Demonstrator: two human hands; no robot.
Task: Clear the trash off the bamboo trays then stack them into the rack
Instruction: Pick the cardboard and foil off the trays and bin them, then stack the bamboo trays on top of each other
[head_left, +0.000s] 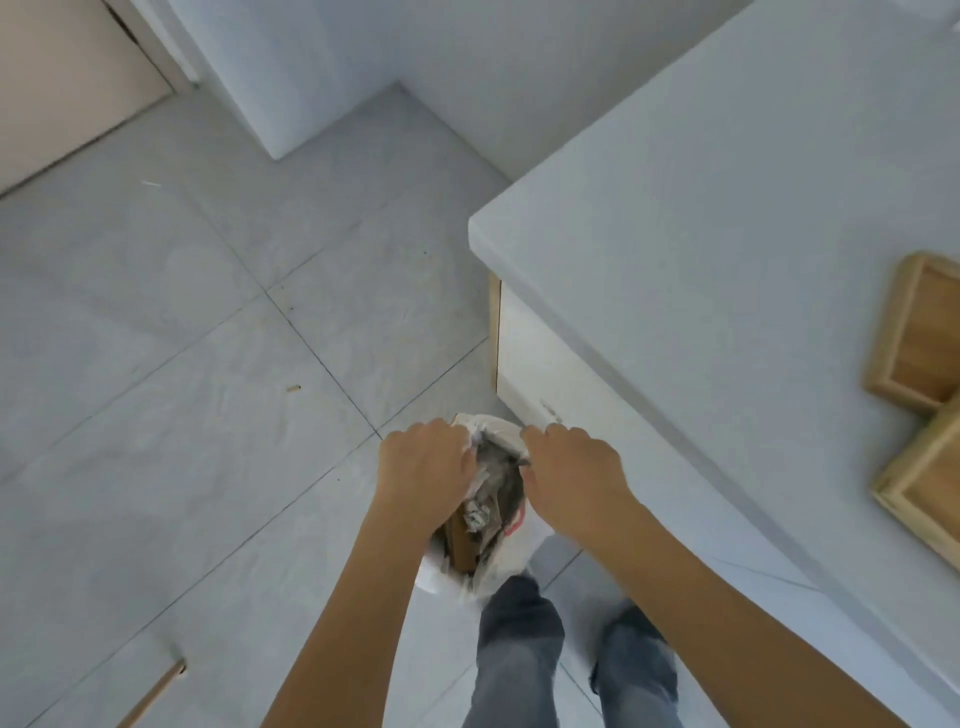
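Observation:
A white plastic trash bag stands on the floor beside the counter, with crumpled paper and a brown piece inside. My left hand grips the bag's left rim, fingers curled over it. My right hand pinches the bag's right rim and holds the mouth apart. Two bamboo trays lie on the white counter at the right edge of view: one farther away, the other nearer and partly cut off. What I can see of both trays is bare. No rack is in sight.
The white counter fills the right side, its corner jutting toward the bag. Grey floor tiles spread to the left with a few small scraps. A white pillar stands at the back. My legs are just behind the bag.

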